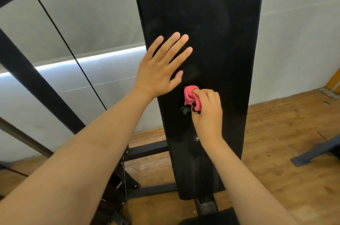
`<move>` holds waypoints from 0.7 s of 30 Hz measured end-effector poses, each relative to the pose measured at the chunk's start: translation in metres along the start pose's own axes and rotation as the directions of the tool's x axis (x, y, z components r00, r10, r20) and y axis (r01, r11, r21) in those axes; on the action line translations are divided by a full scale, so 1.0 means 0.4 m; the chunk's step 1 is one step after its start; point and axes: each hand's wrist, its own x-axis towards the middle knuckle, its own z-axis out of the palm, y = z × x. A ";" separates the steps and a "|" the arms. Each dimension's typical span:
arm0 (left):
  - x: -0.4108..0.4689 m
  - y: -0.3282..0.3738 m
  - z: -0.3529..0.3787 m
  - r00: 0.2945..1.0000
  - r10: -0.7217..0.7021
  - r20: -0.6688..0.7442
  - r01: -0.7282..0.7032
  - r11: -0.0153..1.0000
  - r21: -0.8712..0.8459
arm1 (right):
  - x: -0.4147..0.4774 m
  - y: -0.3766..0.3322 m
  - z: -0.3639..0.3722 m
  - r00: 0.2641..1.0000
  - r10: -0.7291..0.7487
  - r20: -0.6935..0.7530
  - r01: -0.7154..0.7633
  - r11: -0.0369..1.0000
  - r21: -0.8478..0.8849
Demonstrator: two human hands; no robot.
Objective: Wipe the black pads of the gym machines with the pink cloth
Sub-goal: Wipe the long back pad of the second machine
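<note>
The right hand (207,110) holds the bunched pink cloth (192,98) against the middle of the long black pad (211,22), fingers curled round it, while the left hand (160,67) lies flat on the pad just above and to the left, fingers straight and spread. The cloth looks soft, light and limp, likely to crumple wherever it is squeezed, so a full-fist hold on the wad with a fold left free to rub seems best; a black edge or tag hangs from its lower corner. The pad looks firm and matte, tilted up, and should take pressure without giving. Its top runs out of view, its lower mount is dim, and smears on it are hard to make out.
</note>
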 end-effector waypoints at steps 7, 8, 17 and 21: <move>-0.001 0.002 -0.004 1.000 -0.003 0.020 0.003 1.000 0.028 | -0.153 0.077 -0.013 0.952 -0.016 0.306 0.032 0.998 -0.046; 0.000 0.002 -0.004 1.000 -0.005 0.022 0.004 1.000 0.027 | -0.180 0.090 -0.018 0.925 0.014 0.380 0.001 0.999 -0.040; 0.000 0.002 -0.003 1.000 -0.008 0.017 0.007 1.000 0.023 | 0.004 0.047 -0.097 0.961 0.220 0.166 -0.251 0.948 0.198; 0.000 0.003 -0.002 1.000 -0.001 -0.008 0.001 1.000 0.012 | 0.051 0.051 -0.066 0.976 0.194 0.102 -0.201 0.978 0.059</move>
